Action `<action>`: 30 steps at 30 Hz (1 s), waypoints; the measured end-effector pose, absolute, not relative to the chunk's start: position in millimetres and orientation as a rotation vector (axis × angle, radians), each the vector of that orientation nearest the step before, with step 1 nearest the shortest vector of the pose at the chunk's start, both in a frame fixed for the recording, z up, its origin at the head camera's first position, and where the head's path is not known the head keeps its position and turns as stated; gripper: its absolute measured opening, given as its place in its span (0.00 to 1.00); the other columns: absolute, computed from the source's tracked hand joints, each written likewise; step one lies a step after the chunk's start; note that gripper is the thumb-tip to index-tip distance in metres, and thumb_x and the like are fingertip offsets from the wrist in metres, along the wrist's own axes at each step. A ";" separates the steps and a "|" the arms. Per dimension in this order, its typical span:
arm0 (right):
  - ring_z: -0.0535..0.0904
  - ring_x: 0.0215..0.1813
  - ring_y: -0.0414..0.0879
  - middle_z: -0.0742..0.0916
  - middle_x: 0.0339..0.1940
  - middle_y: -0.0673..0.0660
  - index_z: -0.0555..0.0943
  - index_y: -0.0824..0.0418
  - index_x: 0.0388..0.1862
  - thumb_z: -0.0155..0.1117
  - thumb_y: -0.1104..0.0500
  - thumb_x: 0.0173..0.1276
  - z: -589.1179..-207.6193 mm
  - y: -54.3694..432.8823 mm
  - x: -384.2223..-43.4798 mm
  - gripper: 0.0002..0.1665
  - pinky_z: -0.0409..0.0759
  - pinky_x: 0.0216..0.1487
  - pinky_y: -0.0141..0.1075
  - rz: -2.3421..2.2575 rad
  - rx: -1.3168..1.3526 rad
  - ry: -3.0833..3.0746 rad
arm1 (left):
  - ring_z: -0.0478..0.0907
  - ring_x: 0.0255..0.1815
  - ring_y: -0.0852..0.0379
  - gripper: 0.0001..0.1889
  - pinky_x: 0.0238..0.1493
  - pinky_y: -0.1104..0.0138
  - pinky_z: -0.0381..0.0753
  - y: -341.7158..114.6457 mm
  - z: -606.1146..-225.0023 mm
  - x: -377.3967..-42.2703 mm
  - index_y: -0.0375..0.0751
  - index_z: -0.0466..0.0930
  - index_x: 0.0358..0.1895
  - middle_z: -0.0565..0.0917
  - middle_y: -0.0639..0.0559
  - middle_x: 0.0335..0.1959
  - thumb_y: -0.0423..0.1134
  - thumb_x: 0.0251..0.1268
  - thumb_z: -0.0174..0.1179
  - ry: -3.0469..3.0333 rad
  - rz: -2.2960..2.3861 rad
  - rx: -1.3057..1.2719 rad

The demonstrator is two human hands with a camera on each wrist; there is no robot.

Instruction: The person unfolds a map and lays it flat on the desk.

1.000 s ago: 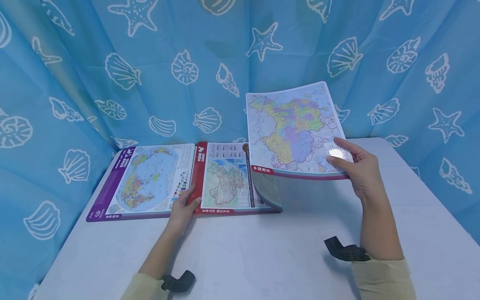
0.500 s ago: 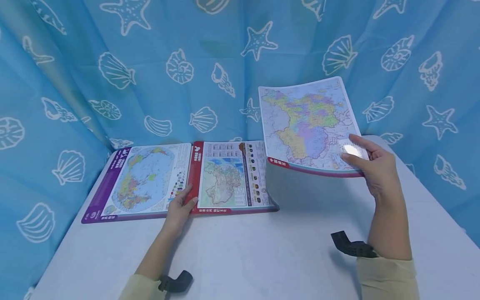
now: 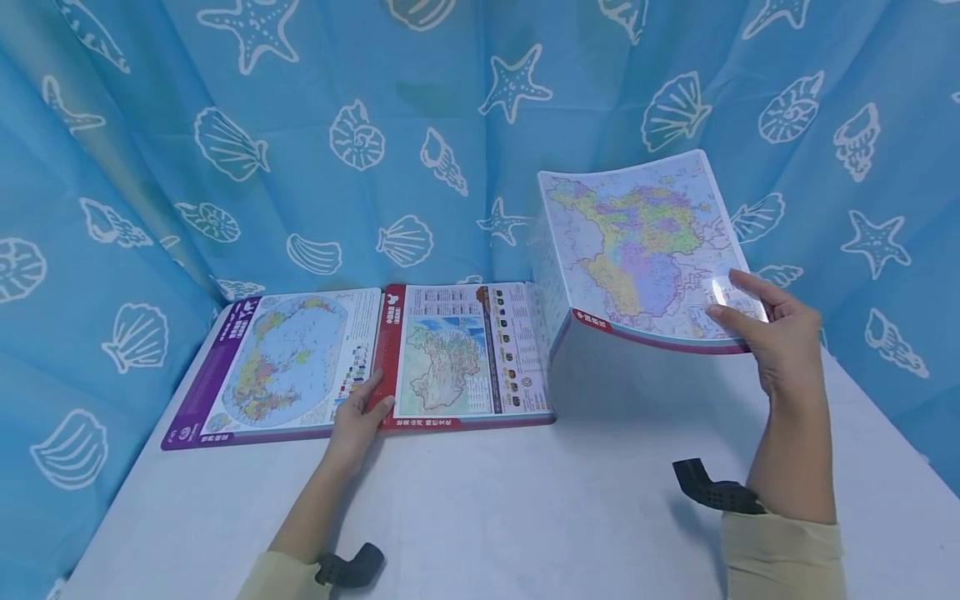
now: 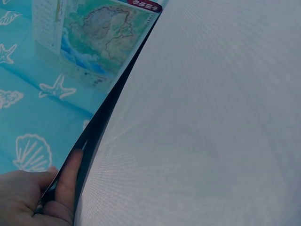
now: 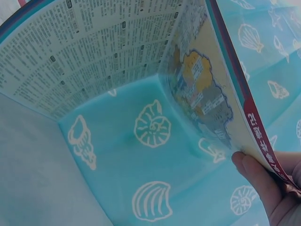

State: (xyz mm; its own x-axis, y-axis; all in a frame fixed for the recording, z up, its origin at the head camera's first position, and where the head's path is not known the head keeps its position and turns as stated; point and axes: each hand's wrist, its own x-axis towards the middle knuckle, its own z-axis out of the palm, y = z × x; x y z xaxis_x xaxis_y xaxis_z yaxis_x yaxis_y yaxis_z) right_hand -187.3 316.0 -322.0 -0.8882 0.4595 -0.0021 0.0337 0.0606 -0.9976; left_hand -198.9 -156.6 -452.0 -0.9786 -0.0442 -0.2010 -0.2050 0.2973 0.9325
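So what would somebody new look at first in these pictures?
Probably the bright, many-coloured map panel that the right hand holds up over the white table, on the right. Next, the big blue curtain behind, covered in white shells and starfish. Then the purple-edged map lying flat on the left.

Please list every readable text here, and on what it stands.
"中国政区": red tab on raised map panel.
"壮美山河 灿烂文化" (probably): lower tab on flat red-edged map.
"世界政区" (probably): purple tab on purple-edged map.
Too small or blurred: writing on purple strip and red strip, fine print, side tab in right wrist view.
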 end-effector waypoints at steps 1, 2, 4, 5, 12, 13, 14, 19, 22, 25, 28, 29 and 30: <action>0.72 0.50 0.34 0.65 0.74 0.51 0.73 0.52 0.65 0.77 0.54 0.50 -322.1 317.0 -187.5 0.41 0.78 0.36 0.17 1.895 -0.510 -2.006 | 0.45 0.77 0.46 0.33 0.71 0.49 0.57 -156.6 -452.0 -198.9 0.54 0.55 0.74 0.54 0.48 0.75 0.42 0.68 0.56 2.418 1.768 -0.235; 0.72 0.50 0.34 0.65 0.73 0.51 0.74 0.53 0.65 0.77 0.55 0.49 -321.9 318.0 -187.9 0.41 0.78 0.36 0.17 1.909 -0.523 -1.967 | 0.45 0.77 0.46 0.33 0.71 0.49 0.58 -156.6 -452.0 -198.9 0.54 0.55 0.74 0.54 0.47 0.75 0.42 0.68 0.56 2.419 1.767 -0.234; 0.74 0.48 0.34 0.67 0.72 0.52 0.76 0.52 0.63 0.78 0.56 0.49 -321.2 319.8 -188.2 0.39 0.78 0.35 0.18 1.931 -0.563 -1.885 | 0.46 0.77 0.46 0.33 0.71 0.49 0.58 -156.4 -451.3 -199.1 0.54 0.55 0.74 0.54 0.47 0.75 0.42 0.68 0.56 2.420 1.770 -0.234; 0.75 0.47 0.35 0.68 0.71 0.51 0.77 0.52 0.62 0.78 0.56 0.48 -320.8 320.6 -188.4 0.39 0.78 0.35 0.18 1.936 -0.583 -1.842 | 0.46 0.77 0.46 0.33 0.71 0.49 0.59 -156.2 -450.8 -199.2 0.54 0.55 0.74 0.55 0.47 0.75 0.42 0.68 0.56 2.421 1.770 -0.233; 0.81 0.46 0.41 0.77 0.64 0.52 0.83 0.54 0.52 0.80 0.61 0.45 -320.4 324.6 -189.4 0.31 0.80 0.34 0.21 1.940 -0.578 -1.540 | 0.46 0.76 0.46 0.33 0.70 0.50 0.61 -155.8 -447.6 -201.4 0.55 0.54 0.74 0.55 0.48 0.75 0.42 0.68 0.55 2.413 1.778 -0.232; 0.81 0.47 0.41 0.77 0.63 0.52 0.84 0.55 0.51 0.80 0.61 0.45 -320.8 325.1 -189.4 0.30 0.80 0.34 0.22 1.932 -0.573 -1.505 | 0.46 0.76 0.46 0.33 0.70 0.51 0.61 -155.7 -447.2 -201.7 0.56 0.54 0.74 0.54 0.48 0.75 0.42 0.68 0.55 2.410 1.780 -0.229; 0.81 0.48 0.42 0.78 0.62 0.52 0.84 0.56 0.51 0.80 0.61 0.44 -321.1 325.7 -189.3 0.30 0.80 0.34 0.22 1.929 -0.576 -1.471 | 0.46 0.76 0.46 0.33 0.70 0.50 0.61 -155.8 -447.1 -202.1 0.55 0.54 0.74 0.54 0.48 0.75 0.42 0.68 0.55 2.411 1.779 -0.221; 0.78 0.54 0.44 0.79 0.61 0.52 0.85 0.58 0.48 0.81 0.59 0.42 -323.1 328.0 -189.5 0.29 0.80 0.35 0.21 1.902 -0.606 -1.358 | 0.45 0.77 0.45 0.33 0.70 0.49 0.60 -156.1 -447.5 -202.3 0.56 0.54 0.74 0.53 0.48 0.76 0.42 0.68 0.55 2.414 1.765 -0.228; 0.77 0.55 0.44 0.79 0.60 0.51 0.85 0.58 0.48 0.82 0.58 0.39 -325.7 329.1 -189.4 0.31 0.79 0.36 0.21 1.887 -0.631 -1.315 | 0.44 0.77 0.45 0.33 0.71 0.49 0.58 -156.8 -448.4 -200.4 0.55 0.54 0.74 0.53 0.47 0.76 0.42 0.68 0.56 2.414 1.755 -0.251; 0.78 0.53 0.42 0.79 0.58 0.50 0.85 0.57 0.48 0.83 0.58 0.37 -329.3 332.6 -189.3 0.32 0.79 0.37 0.21 1.865 -0.656 -1.280 | 0.44 0.77 0.45 0.33 0.71 0.49 0.58 -156.9 -449.3 -198.3 0.54 0.54 0.74 0.53 0.47 0.76 0.42 0.68 0.56 2.417 1.748 -0.259; 0.80 0.49 0.41 0.78 0.57 0.49 0.85 0.57 0.47 0.84 0.58 0.37 -332.5 339.6 -188.8 0.33 0.79 0.38 0.21 1.848 -0.677 -1.257 | 0.45 0.77 0.45 0.33 0.70 0.49 0.59 -155.8 -449.6 -197.0 0.55 0.54 0.74 0.54 0.47 0.75 0.42 0.68 0.55 2.420 1.755 -0.251; 0.80 0.48 0.41 0.78 0.57 0.49 0.85 0.57 0.47 0.84 0.58 0.37 -333.6 342.6 -188.5 0.32 0.79 0.37 0.20 1.845 -0.682 -1.252 | 0.45 0.77 0.45 0.33 0.70 0.49 0.59 -155.6 -450.0 -197.0 0.55 0.54 0.74 0.54 0.47 0.75 0.42 0.68 0.55 2.421 1.759 -0.247; 0.80 0.47 0.40 0.78 0.57 0.49 0.85 0.57 0.47 0.84 0.58 0.37 -334.6 346.0 -188.1 0.32 0.79 0.37 0.20 1.846 -0.688 -1.247 | 0.45 0.77 0.45 0.32 0.70 0.49 0.59 -155.3 -450.3 -197.1 0.55 0.54 0.74 0.54 0.47 0.75 0.41 0.68 0.55 2.422 1.763 -0.242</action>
State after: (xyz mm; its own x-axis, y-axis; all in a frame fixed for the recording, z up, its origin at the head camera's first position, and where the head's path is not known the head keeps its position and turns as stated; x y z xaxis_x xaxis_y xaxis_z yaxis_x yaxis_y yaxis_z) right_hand -188.1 346.0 -334.6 -0.5423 0.8402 -0.0073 -0.3071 -0.2063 -0.9290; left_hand -197.1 -155.3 -450.3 -0.9778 -0.0496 -0.2034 -0.2088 0.3019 0.9302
